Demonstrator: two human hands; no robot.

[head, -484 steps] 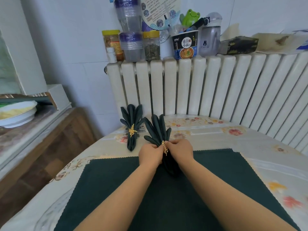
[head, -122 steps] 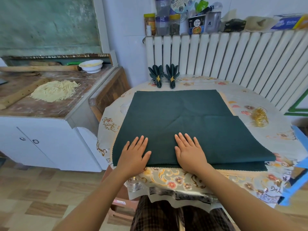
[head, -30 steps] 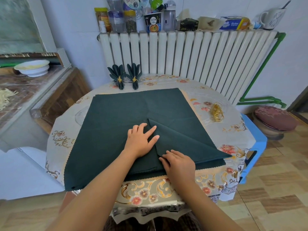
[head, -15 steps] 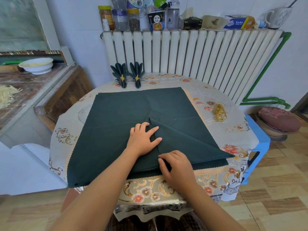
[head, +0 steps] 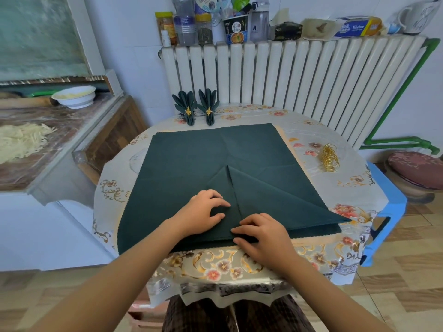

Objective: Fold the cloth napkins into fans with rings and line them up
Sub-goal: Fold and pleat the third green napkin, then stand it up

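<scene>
**Now: both hands down on the green napkin**

Behind everything, white radiator (head: 299,75) along the wall, top crowded with jars, bottles and boxes, too packed to count. Off left, counter (head: 48,130) bearing one white bowl (head: 74,97) and one heap of pale shredded dough (head: 21,142). Front and centre, round table (head: 323,238) under a floral cover, blue stool (head: 388,212) pressed against its right edge, cushioned seat (head: 417,171) beyond. Spread over most of the tabletop, flat dark green napkin (head: 187,164), near edge running just inside the table's front rim, two corners folded in to meet at a centre seam. Bare tabletop only along the right side and far rim. Far rim: two finished fans (head: 187,107) side by side, each banded with a gold ring. Right of the cloth, one pile of gold rings (head: 330,159), number unclear. Left hand (head: 203,212), fingers curled, gripping the left flap. Right hand (head: 261,232), fingers bent, pinching the cloth at the seam's near end.
</scene>
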